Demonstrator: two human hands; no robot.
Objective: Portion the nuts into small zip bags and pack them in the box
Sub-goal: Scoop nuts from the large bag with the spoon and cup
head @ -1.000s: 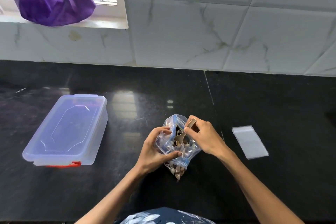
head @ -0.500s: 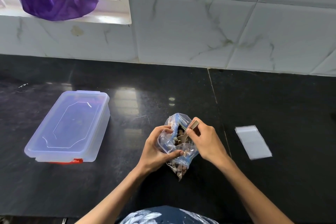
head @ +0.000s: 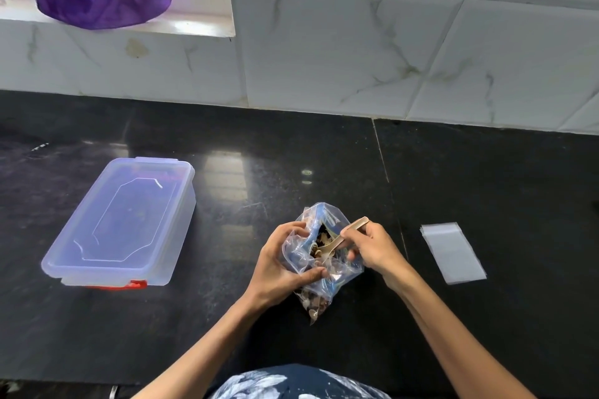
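Left hand (head: pixel 281 264) curled round the side of the clear bag of nuts (head: pixel 319 261), thumb pressed across its front — bag held open-mouthed between both hands, its bottom corner near the black counter (head: pixel 227 317). Right hand (head: pixel 372 248) pinching a small wooden spoon (head: pixel 343 236), bowl dipped among the nuts. Lidded plastic box (head: pixel 123 223) well left of the left hand. Flat stack of small zip bags (head: pixel 453 253) just right of the right hand.

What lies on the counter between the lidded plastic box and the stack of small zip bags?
In the head view, the bag of nuts, held by both hands, sits between the box and the small zip bags.
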